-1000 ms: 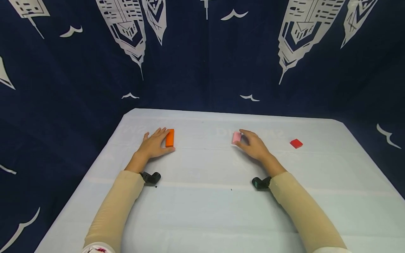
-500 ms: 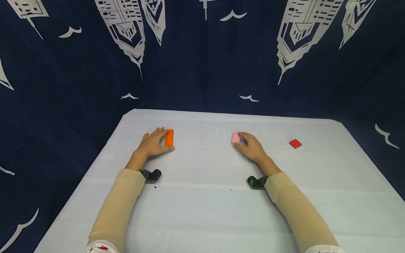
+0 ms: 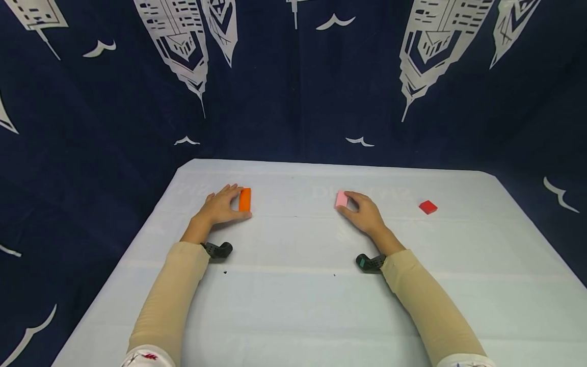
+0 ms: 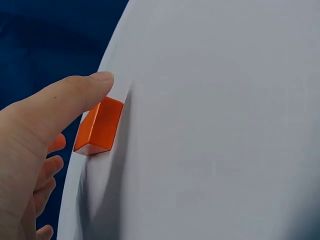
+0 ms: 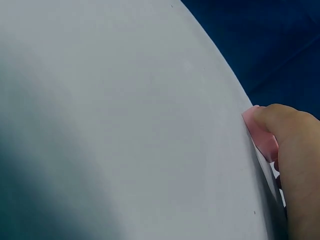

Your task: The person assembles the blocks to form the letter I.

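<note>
An orange rectangular block (image 3: 245,200) lies on the white table toward the left. Around it, my left hand (image 3: 219,207) spreads thumb and fingers, the fingertips by its far end. In the left wrist view the thumb reaches past the orange block (image 4: 104,126); whether it touches is unclear. Right of the table's middle, a small pink block (image 3: 341,199) is pinched between thumb and finger of my right hand (image 3: 368,216). The right wrist view shows that thumb against the pink block (image 5: 261,136), with the other fingers mostly hidden behind.
A red block (image 3: 428,207) lies on the white table (image 3: 293,306) to the right of my right hand. Dark blue cloth (image 3: 275,102) with white printed buildings and birds hangs behind the table. Dark wrist devices sit at both cuffs.
My right hand has moved slightly left, and its thumb and finger have closed on the pink block. The left hand and the orange block are nearly unchanged.
</note>
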### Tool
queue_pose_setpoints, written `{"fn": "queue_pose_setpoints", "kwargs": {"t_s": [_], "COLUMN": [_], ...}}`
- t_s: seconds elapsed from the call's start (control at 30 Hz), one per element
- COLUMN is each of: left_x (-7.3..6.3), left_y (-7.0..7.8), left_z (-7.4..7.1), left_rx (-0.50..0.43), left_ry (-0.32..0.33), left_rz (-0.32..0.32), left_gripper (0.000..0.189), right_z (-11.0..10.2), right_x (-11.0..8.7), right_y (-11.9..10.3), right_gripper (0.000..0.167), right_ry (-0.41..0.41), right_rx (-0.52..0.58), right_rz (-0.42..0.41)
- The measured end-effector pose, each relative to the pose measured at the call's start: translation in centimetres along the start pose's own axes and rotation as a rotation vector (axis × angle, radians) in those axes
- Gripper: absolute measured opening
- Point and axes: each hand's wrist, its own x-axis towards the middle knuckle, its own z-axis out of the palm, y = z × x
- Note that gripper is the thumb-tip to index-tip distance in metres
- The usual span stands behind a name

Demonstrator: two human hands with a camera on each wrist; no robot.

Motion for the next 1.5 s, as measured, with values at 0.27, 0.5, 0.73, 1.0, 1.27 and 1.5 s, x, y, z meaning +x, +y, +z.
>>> {"fn": "queue_pose_setpoints", "kwargs": {"t_s": [0.27, 0.5, 0.73, 1.0, 1.27, 1.5], "left_x": [0.7, 0.9, 0.9, 0.8, 0.9, 0.9], "left_y": [-0.5, -0.5, -0.4, -0.7, -0.8, -0.8], "left_z": [0.4, 0.8, 0.9, 1.4, 1.9, 2.2], "left_rx": [-0.054, -0.072, -0.136, -0.166, -0.175, -0.184], "left_ry": [0.001, -0.004, 0.008, 0.037, 0.08, 0.111], "left_rz": [0.042, 0.052, 0.037, 0.035, 0.019, 0.032], "left_gripper": [0.09, 0.088, 0.083, 0.081, 0.079, 0.08], "right_z": [0.1, 0.3, 0.2, 0.2, 0.2, 0.2], "right_x": [-0.1, -0.2, -0.2, -0.2, -0.1, -0.1], "right_y": [0.1, 0.0, -0.2, -0.1, -0.1, 0.0], "right_gripper": [0.062, 0.062, 0.062, 0.064, 0.064, 0.063], "right_ry": [0.001, -0.015, -0.008, -0.015, -0.013, -0.011], "right_rx": [0.002, -0.004, -0.004, -0.017, -0.017, -0.017], "right_rz": [-0.002, 0.024, 0.022, 0.028, 0.03, 0.029]}}
